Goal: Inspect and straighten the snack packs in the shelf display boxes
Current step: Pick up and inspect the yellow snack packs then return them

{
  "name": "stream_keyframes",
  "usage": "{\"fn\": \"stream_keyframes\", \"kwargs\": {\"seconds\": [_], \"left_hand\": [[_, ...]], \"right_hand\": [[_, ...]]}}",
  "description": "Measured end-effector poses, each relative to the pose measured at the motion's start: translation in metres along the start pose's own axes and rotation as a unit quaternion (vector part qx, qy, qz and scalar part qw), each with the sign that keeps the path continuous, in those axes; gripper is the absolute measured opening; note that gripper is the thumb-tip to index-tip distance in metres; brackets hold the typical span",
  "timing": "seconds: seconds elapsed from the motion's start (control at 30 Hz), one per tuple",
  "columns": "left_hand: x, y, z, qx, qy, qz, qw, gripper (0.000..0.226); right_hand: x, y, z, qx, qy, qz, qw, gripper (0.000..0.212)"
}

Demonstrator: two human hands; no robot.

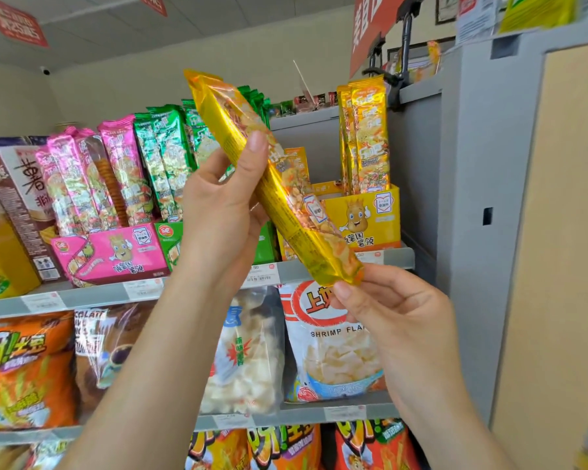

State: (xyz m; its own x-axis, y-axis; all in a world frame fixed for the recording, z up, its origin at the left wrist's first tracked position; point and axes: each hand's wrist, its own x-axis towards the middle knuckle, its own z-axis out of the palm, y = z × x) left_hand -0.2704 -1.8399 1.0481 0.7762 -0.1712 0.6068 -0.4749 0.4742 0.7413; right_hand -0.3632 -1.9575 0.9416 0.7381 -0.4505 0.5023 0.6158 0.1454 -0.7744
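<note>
The job looked to be in mid-inspection. One yellow snack pack [275, 184] was out of its box, held tilted at the centre of the frame in front of the shelf. The left hand [218, 212] wrapped around its middle, and the right hand [394, 320] pinched its lower sealed end. In the yellow display box [364, 218] at centre right, a few packs stood upright. The pink packs [92, 178] and green packs [163, 154] at left leaned unevenly, so returning this pack and straightening those rows seemed left to do.

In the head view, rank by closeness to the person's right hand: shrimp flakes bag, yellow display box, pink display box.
1. Shrimp flakes bag, just left of the right hand.
2. Yellow display box, shelf above.
3. Pink display box, far left.
</note>
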Motion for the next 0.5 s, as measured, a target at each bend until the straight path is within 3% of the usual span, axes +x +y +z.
{"fn": "stream_keyframes", "kwargs": {"seconds": [0.13,0.23,0.37,0.5], "left_hand": [[-0.002,-0.001,0.005,0.091,-0.042,0.001,0.995,0.022],[-0.004,-0.002,0.01,0.226,-0.092,0.014,0.97,0.03],[0.0,-0.005,0.014,0.26,-0.136,-0.025,0.956,0.052],[0.012,-0.002,0.017,0.259,-0.126,-0.022,0.957,0.032]], "right_hand": [[-0.001,0.003,-0.002,-0.034,0.058,-0.039,0.997,0.015],[0.002,0.007,-0.007,-0.138,0.095,-0.096,0.981,0.027],[0.006,0.002,-0.01,-0.24,0.055,-0.189,0.951,0.015],[0.02,-0.011,-0.017,-0.262,-0.002,-0.224,0.939,0.016]]}}
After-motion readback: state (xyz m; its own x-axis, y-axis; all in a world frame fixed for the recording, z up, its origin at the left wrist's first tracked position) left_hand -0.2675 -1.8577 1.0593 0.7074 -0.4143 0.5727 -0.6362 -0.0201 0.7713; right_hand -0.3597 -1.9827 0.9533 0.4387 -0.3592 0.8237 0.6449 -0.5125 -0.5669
